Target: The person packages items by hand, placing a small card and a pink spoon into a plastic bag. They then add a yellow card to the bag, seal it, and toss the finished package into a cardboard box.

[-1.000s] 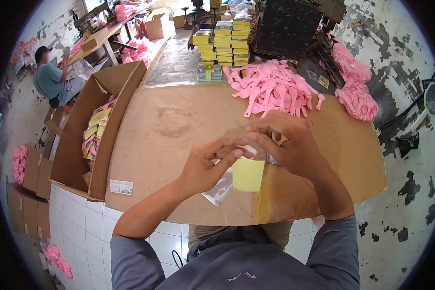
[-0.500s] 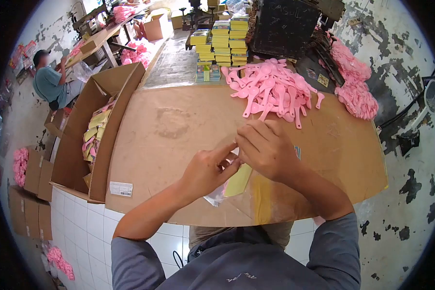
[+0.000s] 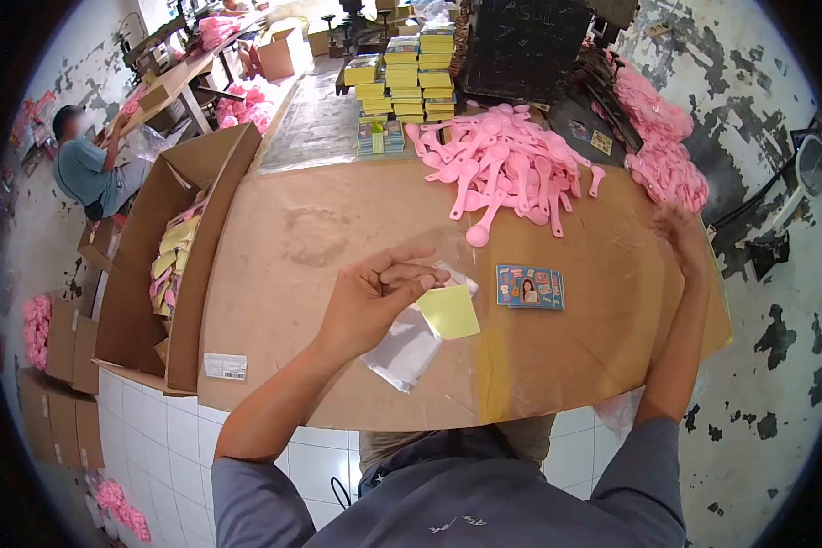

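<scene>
My left hand (image 3: 370,297) pinches a yellow card (image 3: 451,311) by its upper left corner, above the cardboard-covered table. Below it lie clear plastic bags (image 3: 406,352). My right hand (image 3: 681,239) is off at the table's right edge, beside the pink bundles (image 3: 662,178); its fingers are blurred. Between the hands, a small stack of blue printed cards (image 3: 531,288) rests on the cardboard. A heap of pink spoons (image 3: 511,169) sits at the back, with one spoon (image 3: 484,224) sticking out toward me.
A long cardboard box (image 3: 212,265) with yellow and pink packets stands along the left edge. Stacked yellow-edged cards (image 3: 420,78) and a black machine (image 3: 521,50) are at the back. A person (image 3: 87,164) sits at the far left by another table (image 3: 187,78).
My right hand has left my left hand and moved far right, uncovering the blue cards. The yellow card shows more fully. One spoon now lies pointing the other way at the heap's front.
</scene>
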A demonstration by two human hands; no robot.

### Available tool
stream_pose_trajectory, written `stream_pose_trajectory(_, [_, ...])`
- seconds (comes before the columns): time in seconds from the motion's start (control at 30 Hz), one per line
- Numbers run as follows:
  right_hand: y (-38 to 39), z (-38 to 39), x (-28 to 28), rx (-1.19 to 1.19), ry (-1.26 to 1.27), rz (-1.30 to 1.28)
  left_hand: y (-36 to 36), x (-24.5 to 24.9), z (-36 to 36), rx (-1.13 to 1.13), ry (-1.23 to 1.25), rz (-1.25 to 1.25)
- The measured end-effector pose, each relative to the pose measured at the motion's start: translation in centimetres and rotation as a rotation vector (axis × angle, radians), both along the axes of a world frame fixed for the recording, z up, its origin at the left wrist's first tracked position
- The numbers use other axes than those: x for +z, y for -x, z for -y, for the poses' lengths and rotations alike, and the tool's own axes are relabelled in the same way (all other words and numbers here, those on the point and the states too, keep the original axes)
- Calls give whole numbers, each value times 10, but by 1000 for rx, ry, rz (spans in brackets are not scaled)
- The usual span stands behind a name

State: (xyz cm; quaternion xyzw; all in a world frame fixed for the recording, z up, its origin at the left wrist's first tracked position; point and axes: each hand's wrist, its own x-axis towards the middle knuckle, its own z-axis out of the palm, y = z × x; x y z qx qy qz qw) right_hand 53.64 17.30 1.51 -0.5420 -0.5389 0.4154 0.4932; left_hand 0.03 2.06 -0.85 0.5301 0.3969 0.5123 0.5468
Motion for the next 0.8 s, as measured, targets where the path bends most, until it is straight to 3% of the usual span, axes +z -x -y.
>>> stream_pose_trajectory(0.2, [-42, 9, -34, -458, -461, 1287, -3, 0, -2, 89, 0, -34])
stream_pose_trajectory(0.23, [-41, 10, -37, -447, -454, 1225, -4, -2, -2, 85, -24, -24])
stream_pose_trajectory(0.3, [39, 19, -4, -433, -457, 1098, -6, -5, -4, 84, -64, -11])
stream_pose_trajectory(0.37, [101, 26, -1, -146, -495, 807, -7, -7, -3, 97, -83, -8])
stream_pose_trajectory(0.43, [175, 54, 11, 181, -269, 584, -8, -4, -2, 125, -43, -11])
stream_pose_trajectory(0.5, [224, 71, 6, 549, -319, 532, -8, -3, -1, 146, -36, -14])
stream_pose_trajectory(0.57, [271, 90, -3, 718, -363, 324, -9, -9, -1, 158, -59, -14])
stream_pose_trajectory(0.67, [302, 100, -4, 828, -38, 41, -6, -15, -1, 156, -99, -59])
stream_pose_trajectory(0.8, [304, 85, -28, 843, -1, -68, -1, -9, -4, 125, -6, 12])
